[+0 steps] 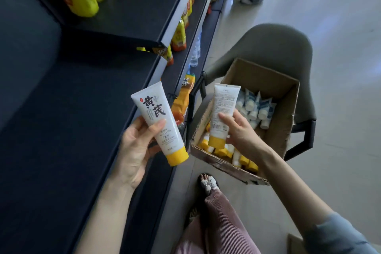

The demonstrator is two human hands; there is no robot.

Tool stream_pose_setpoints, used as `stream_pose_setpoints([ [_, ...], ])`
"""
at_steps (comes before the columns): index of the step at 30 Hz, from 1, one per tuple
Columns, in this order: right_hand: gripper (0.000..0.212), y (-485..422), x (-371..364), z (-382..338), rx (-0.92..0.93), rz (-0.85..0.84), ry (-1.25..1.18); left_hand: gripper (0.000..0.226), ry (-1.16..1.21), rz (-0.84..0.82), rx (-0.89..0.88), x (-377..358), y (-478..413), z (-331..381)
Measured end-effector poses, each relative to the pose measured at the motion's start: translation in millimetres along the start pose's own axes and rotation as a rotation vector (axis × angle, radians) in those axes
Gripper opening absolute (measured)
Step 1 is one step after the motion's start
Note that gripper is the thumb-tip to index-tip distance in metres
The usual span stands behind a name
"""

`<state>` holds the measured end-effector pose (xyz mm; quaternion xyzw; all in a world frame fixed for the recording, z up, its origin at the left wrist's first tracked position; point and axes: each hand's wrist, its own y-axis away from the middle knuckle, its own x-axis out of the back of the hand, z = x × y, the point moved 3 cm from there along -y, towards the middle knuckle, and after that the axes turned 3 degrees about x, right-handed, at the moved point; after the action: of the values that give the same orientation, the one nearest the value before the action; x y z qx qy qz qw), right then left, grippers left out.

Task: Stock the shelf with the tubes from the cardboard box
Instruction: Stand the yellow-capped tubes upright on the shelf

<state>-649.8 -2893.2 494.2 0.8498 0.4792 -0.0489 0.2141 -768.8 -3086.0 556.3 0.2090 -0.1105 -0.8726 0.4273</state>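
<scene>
L hand (134, 150) grip wraps tube (156, 117), cap toward person, shelf (61, 119) just left. R hand (241, 136) grip pinches 2nd tube (223, 105) over box (268, 80), prob. farther off.

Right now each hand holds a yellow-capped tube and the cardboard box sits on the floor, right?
No: the head view shows the cardboard box resting on the grey chair, not the floor. The rest holds: the left hand grips one yellow-capped tube and the right hand a second tube.
</scene>
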Motion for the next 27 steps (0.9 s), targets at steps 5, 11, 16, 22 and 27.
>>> stream_pose_setpoints([
  [5,0.039,27.2,-39.0,-36.3,0.075,-0.118,0.231,0.036,0.001,0.05,-0.062,18.8,40.8,25.6],
  [11,0.052,46.4,-69.7,-62.5,0.039,-0.407,0.451,0.021,-0.015,0.139,-0.159,27.8,81.2,45.7],
  [16,0.051,61.4,-83.4,-82.1,0.046,-0.663,0.548,0.029,-0.005,0.284,-0.203,18.0,121.8,51.8],
  [22,0.05,71.0,-95.2,-113.8,0.245,-0.72,0.746,0.031,0.016,0.487,-0.304,-10.2,174.4,51.9],
  [27,0.049,92.2,-118.6,-142.5,0.411,-0.866,0.754,0.034,0.04,0.69,-0.412,-27.4,229.7,55.7],
])
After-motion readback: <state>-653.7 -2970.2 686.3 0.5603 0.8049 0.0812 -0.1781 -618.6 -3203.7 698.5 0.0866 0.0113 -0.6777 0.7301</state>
